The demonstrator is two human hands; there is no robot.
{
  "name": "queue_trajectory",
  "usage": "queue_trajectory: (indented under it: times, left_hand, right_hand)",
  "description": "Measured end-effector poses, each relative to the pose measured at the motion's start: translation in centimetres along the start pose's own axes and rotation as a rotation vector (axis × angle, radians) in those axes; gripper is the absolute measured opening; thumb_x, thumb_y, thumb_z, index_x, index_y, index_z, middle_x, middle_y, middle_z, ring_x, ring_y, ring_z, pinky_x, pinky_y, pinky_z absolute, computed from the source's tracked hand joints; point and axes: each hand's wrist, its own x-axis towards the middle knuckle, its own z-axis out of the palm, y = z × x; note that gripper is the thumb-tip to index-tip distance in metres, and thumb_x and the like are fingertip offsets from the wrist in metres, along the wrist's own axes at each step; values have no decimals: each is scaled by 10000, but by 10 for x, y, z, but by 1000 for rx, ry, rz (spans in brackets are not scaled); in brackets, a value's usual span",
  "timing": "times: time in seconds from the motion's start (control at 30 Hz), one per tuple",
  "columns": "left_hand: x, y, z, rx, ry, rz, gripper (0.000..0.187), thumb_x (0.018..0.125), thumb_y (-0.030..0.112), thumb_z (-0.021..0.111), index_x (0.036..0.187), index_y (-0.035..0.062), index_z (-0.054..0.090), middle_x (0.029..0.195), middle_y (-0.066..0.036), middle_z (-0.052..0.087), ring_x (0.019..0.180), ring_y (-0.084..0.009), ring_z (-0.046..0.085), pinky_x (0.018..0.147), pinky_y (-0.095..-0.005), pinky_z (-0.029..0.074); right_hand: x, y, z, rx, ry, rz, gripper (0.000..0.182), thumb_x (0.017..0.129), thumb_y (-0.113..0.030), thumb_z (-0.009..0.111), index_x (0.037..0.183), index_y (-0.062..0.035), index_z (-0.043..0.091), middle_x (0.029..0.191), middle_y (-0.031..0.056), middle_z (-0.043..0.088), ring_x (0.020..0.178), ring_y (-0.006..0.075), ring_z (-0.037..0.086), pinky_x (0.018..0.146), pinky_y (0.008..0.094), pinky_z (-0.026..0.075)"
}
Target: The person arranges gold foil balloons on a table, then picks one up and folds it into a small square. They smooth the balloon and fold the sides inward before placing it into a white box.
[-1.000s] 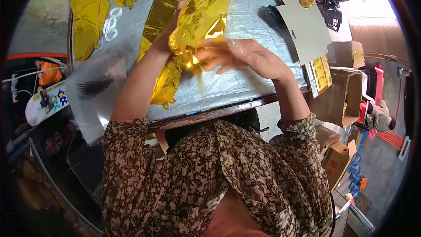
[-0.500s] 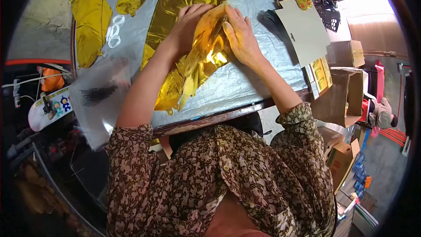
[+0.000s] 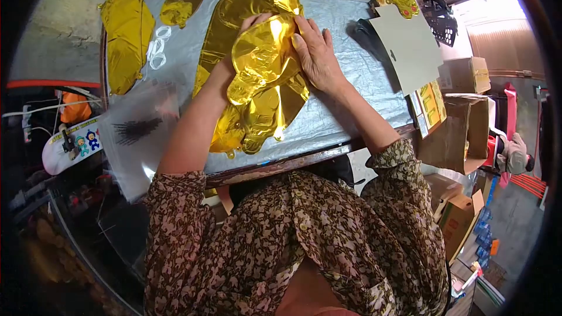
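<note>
While my left hand [image 3: 234, 52] sits half-hidden under the foil [image 3: 263, 61], grip unclear, my right hand [image 3: 316, 52] presses it flat on the table [image 3: 345, 111], fingers spread; hard creasing could tear it.

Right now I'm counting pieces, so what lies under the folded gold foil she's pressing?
Under the folded gold foil more flat gold foil balloons show on the silver table cover. How many are stacked beneath is hidden by the foil and both hands.
</note>
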Motion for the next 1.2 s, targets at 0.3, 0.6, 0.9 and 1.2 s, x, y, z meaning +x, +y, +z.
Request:
queue_trajectory:
  times: [0.3,0.6,0.9,1.2]
  left_hand:
    - [1,-50,-1,-93,-207,-123,598,979,304,571,1524,84,457,1573,-162,468,1409,-318,462,1174,-465,340]
    - [4,-50,-3,-186,-291,-306,717,996,274,559,1613,49,273,1619,-221,378,1457,-342,425,1178,-500,322]
    - [3,-41,-14,175,-281,-68,716,1017,264,532,1636,78,224,1674,-224,265,1510,-348,361,1204,-515,295]
    - [12,-42,-16,78,-299,-154,738,1020,235,512,1654,126,150,1628,-211,366,1480,-400,402,1186,-471,355]
  right_hand:
    - [-3,2,-1,39,10,-17,535,1135,-343,389,1595,-74,340,1599,184,432,1564,393,248,1263,553,69]
    - [-5,-4,2,-65,24,-23,542,1122,-352,412,1584,-78,343,1594,188,432,1552,418,264,1254,579,95]
    - [-5,-8,6,-244,44,-88,549,1116,-368,414,1581,-83,355,1619,167,408,1542,417,277,1244,613,117]
    - [-7,-8,9,-358,52,-115,552,1102,-360,453,1577,-92,370,1634,130,392,1535,409,293,1229,634,146]
